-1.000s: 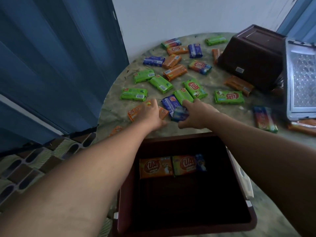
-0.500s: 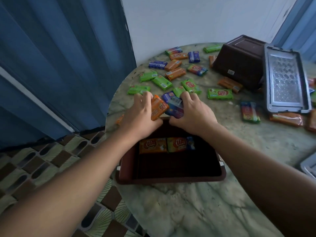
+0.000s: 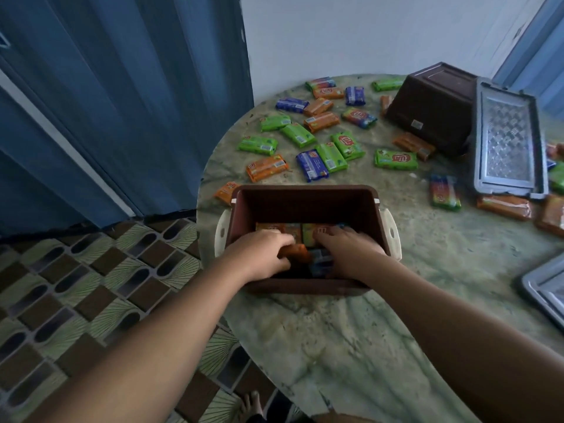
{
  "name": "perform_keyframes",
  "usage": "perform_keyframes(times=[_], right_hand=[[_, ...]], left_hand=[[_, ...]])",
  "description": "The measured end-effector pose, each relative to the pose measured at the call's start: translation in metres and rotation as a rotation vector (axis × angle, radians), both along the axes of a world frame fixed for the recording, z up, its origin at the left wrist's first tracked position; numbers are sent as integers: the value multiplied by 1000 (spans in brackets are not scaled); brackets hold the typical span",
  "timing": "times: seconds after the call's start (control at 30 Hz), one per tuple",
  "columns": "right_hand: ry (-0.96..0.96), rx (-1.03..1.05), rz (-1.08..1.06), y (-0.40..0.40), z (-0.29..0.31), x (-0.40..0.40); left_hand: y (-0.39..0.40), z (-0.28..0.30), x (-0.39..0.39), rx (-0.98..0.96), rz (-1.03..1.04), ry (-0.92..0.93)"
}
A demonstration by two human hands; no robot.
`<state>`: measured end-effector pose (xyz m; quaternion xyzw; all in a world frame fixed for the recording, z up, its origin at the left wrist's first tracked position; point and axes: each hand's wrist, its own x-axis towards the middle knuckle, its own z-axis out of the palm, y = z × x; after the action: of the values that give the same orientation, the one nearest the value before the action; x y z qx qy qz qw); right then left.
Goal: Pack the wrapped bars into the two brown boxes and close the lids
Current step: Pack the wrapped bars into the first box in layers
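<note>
From the head view, your two hands have come off the desk and dropped into the near brown box. Half a second ago they were at its far rim, each carrying a bar from the scatter. Now your left hand curls round an orange bar low in the box, and your right hand covers a blue bar; its fingers lie over the wrapper, so I cannot tell whether they pinch it or only press it down. Both bars sit just on your side of the two orange-faced bars already lined against the far wall. I'd judge you are starting a second row, which would make four bars packed.

Most of the work remains. Green, orange and blue wrapped bars lie loose beyond the box. The second brown box stands upturned at the far right, unfilled. One grey lid lies flat just beside it, and the corner of another lid shows at the right edge. Neither is fitted yet.
</note>
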<state>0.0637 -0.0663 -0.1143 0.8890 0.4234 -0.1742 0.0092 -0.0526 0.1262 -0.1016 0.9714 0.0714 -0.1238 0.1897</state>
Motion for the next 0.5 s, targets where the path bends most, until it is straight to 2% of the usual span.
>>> perform_keyframes(times=[0.1,0.5], right_hand=[[30,-17,-30,3,-1,1],[52,-10,-114,4,-3,0]], left_hand=[[0,-7,2,-42,17,-5],[-3,-11,7,138,-8,123]])
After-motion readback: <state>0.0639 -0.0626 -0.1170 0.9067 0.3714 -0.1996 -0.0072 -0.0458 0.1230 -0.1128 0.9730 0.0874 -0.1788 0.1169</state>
